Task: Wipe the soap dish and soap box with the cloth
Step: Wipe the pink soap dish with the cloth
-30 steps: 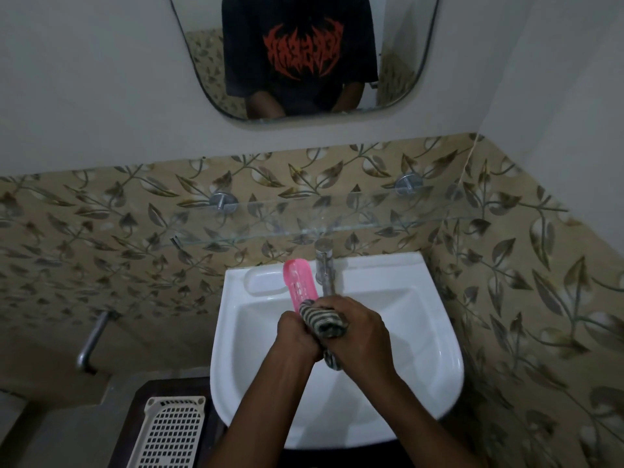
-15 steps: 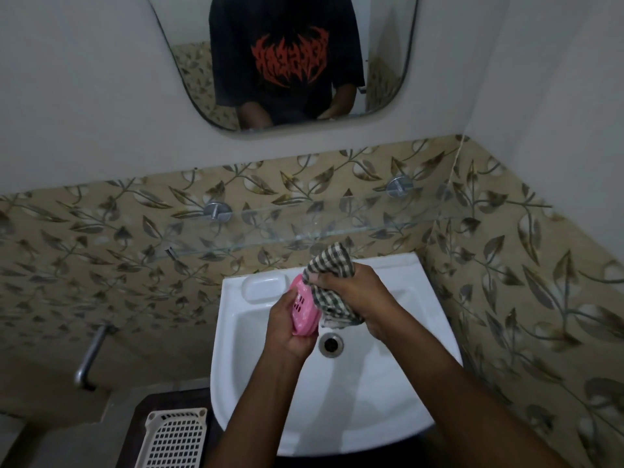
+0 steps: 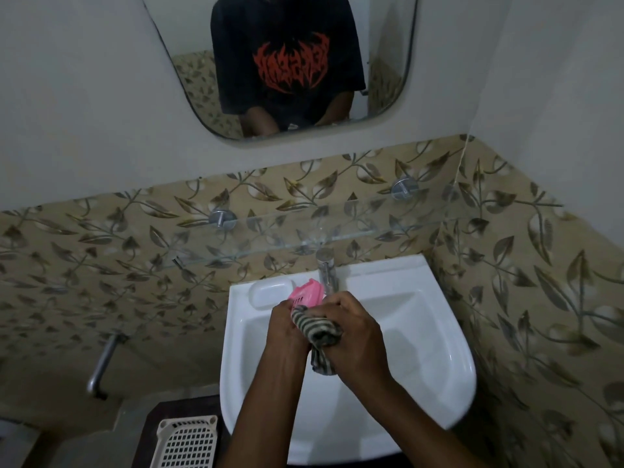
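While left hand (image 3: 287, 327) grips pink soap box (image 3: 305, 293), right hand (image 3: 351, 329) presses cloth (image 3: 317, 331).

From my seat, most of the pink soap box (image 3: 305, 294) is hidden behind my left hand (image 3: 287, 327), and the striped cloth (image 3: 319, 336) is bunched out of sight inside my right hand (image 3: 354, 336). Both hands cover the drain of the sink (image 3: 439, 332). The white basket (image 3: 187, 442), near left, is cut off by the bottom edge.

Bare forearms, black red-printed T-shirt (image 3: 288, 59)
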{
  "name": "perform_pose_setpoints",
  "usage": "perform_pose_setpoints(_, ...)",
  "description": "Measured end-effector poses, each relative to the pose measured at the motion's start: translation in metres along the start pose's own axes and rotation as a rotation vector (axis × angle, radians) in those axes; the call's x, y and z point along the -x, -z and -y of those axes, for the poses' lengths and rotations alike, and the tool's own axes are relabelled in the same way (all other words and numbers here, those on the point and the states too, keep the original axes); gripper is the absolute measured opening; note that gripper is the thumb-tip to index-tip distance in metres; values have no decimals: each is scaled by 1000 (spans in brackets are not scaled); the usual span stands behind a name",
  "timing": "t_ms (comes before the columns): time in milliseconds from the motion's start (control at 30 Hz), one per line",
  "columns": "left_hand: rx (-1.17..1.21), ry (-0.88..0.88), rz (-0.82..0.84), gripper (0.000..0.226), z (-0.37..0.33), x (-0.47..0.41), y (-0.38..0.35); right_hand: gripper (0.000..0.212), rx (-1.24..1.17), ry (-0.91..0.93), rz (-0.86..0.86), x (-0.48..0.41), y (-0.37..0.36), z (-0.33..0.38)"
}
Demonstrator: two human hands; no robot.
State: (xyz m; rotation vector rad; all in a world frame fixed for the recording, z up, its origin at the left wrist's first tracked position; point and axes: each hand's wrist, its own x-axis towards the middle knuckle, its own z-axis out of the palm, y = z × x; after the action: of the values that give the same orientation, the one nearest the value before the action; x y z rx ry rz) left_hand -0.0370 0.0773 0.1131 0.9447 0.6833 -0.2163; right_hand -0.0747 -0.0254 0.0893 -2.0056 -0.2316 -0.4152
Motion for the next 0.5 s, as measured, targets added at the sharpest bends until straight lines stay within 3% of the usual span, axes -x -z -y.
perform_pose_setpoints(167,10,132,-52,29,-4,-13,-7,26,-67,-43,97,1,7,-4)
perform_pose_setpoints(233,71,143,-37,30,-7,-19,-11,22,-96,-46,33,-4,12,-5)
perform_pose_setpoints(333,191,149,-7,40,-3,-27,-11,35,-133,-245,-159,-29,23,-5)
perform_pose_setpoints(400,234,149,-31,40,-1,-29,-10,32,-123,-335,-157,-43,29,-1)
perform_pose_setpoints(500,230,117,-96,41,-2,-35,-11,28,-47,-213,-50,-35,27,1)
